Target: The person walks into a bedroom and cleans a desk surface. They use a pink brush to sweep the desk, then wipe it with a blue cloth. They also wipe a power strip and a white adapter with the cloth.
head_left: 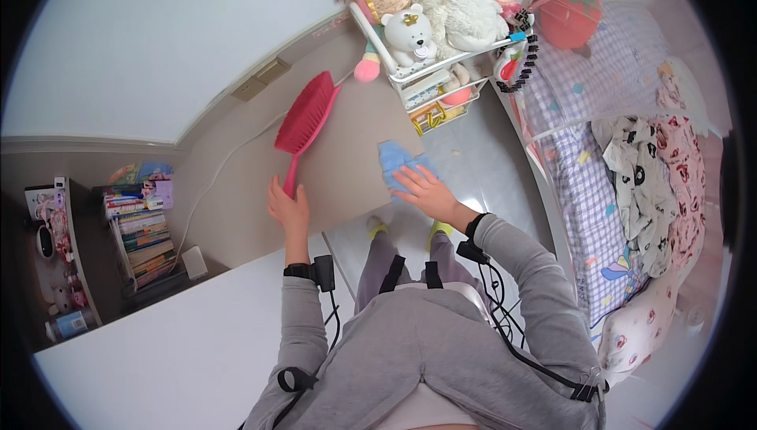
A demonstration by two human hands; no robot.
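My left hand (289, 207) is wrapped round the handle of a pink-red brush (309, 114). The brush's bristled head points away from me, over the beige desk surface (347, 118). On the right, my right hand (428, 192) lies with fingers spread on a light blue cloth (392, 154) near the desk's right edge. Part of the cloth is hidden under that palm.
A white rack (465, 55) full of plush toys stands at the far side. To the right is a bed with a checked sheet (587, 217). Books (140, 233) fill a shelf at left, and a white cable (217, 170) runs along the desk's back.
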